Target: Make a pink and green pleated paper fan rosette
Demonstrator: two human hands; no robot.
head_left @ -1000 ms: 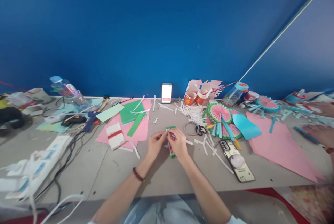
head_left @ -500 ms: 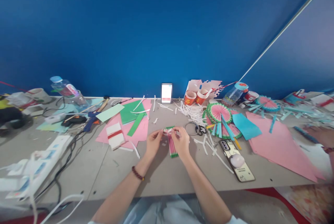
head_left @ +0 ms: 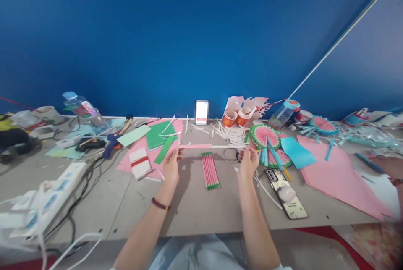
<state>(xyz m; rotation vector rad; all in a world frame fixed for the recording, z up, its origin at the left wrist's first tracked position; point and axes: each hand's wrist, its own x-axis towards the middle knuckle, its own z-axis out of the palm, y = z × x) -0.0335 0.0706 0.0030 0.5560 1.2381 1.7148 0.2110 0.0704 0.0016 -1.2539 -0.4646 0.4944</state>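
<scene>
Over grey tabletop (head_left: 189, 219), both hands (head_left: 171, 168) (head_left: 248, 163) pinch a paper strip (head_left: 195, 147) between fingers (head_left: 179, 152)

Taking the pleated pink paper (head_left: 210, 171) as my clock's centre, I have bare counter (head_left: 204, 215) at 6, running between the forearms (head_left: 258, 219) to the near edge. At 12, a pink-and-white strip (head_left: 198, 147) stretched from left hand (head_left: 171, 163) to right hand (head_left: 248, 163) bars my way toward the upright screen (head_left: 202, 112). Paper cups (head_left: 243, 120) stand at 1, a round fan (head_left: 267, 137) crowds 2, a phone (head_left: 285, 194) lies just past 3, a white bundle (head_left: 140, 163) blocks 9
</scene>
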